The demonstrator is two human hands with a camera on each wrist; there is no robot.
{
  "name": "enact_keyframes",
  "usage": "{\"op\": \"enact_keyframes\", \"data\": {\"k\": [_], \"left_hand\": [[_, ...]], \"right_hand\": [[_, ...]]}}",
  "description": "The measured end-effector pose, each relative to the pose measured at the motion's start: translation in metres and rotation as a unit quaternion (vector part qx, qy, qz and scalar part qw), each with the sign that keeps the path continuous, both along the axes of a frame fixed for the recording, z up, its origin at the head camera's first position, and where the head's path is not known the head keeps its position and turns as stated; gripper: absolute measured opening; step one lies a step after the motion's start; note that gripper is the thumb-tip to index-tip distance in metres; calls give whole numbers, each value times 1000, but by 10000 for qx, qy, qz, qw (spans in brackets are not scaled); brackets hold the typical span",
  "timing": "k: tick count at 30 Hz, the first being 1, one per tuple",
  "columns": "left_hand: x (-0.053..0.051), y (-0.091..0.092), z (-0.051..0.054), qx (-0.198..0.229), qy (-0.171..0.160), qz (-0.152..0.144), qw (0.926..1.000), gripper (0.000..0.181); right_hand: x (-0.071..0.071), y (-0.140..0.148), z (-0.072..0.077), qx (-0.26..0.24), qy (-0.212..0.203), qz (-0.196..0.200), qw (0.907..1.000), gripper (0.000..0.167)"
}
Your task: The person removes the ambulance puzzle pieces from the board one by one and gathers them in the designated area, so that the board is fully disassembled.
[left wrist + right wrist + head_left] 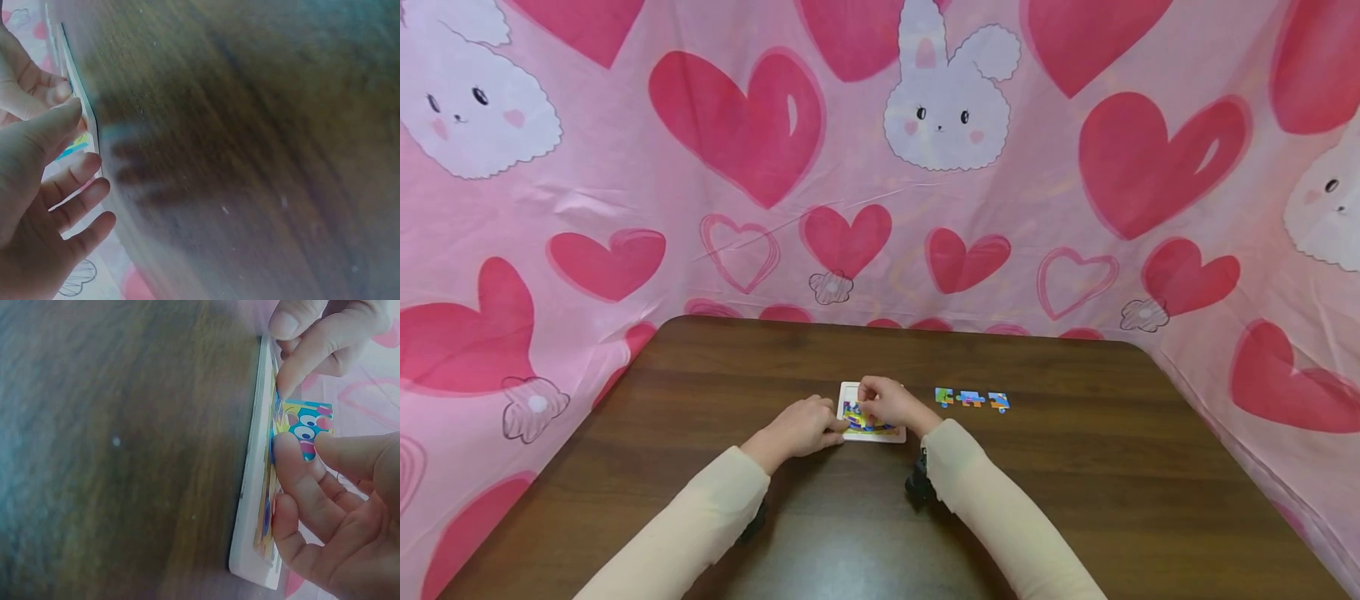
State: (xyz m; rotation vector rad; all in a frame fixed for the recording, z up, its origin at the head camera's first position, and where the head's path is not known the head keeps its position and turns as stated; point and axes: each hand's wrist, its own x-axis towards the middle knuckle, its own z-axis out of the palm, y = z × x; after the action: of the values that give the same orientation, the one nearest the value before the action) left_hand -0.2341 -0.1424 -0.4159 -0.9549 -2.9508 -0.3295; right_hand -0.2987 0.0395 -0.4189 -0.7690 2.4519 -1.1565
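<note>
A puzzle piece with printed eyes (306,428) stands steeply tilted at the fingertips of the right hand (885,402), which pinches it, nearly closed. I cannot tell its long axis. The puzzle tray (889,437) lies directly below this hand. Left of it, the left hand (803,427) touches the tray with fairly straight fingers. Three loose pieces (970,399) lie to its right. No writing is legible.

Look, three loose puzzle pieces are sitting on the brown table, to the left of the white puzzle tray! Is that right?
Not quite: the side is wrong. The head view shows the three loose puzzle pieces on the brown table, to the right of the white puzzle tray.
</note>
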Motion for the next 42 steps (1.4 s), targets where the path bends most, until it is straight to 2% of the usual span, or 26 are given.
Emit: {"op": "enact_keyframes", "data": {"k": [5, 12, 14, 20, 26, 32, 38, 42], "left_hand": [[0, 1, 2, -6, -301, 132, 9995, 27], [-2, 2, 4, -76, -284, 141, 9995, 26], [-2, 2, 4, -43, -289, 163, 9994, 26], [-3, -1, -3, 191, -113, 139, 9997, 22], [-3, -2, -6, 341, 98, 41, 9994, 21], [-4, -2, -6, 352, 90, -16, 9993, 21], [-6, -3, -9, 344, 319, -95, 9989, 21], [-6, -4, -11, 362, 410, -87, 9985, 22]], "right_hand": [[0, 2, 2, -81, 33, 176, 9998, 13], [0, 9, 4, -635, -517, 22, 9966, 8], [0, 9, 3, -753, -563, 1, 9956, 8], [-1, 9, -1, -808, -503, -345, 9949, 7], [-2, 15, -2, -909, -647, -636, 9917, 8], [-2, 26, 7, -1073, -680, -804, 9886, 9], [-3, 44, 20, -1252, -760, -924, 9849, 10], [-4, 58, 26, -1270, -650, -1037, 9843, 10]]}}
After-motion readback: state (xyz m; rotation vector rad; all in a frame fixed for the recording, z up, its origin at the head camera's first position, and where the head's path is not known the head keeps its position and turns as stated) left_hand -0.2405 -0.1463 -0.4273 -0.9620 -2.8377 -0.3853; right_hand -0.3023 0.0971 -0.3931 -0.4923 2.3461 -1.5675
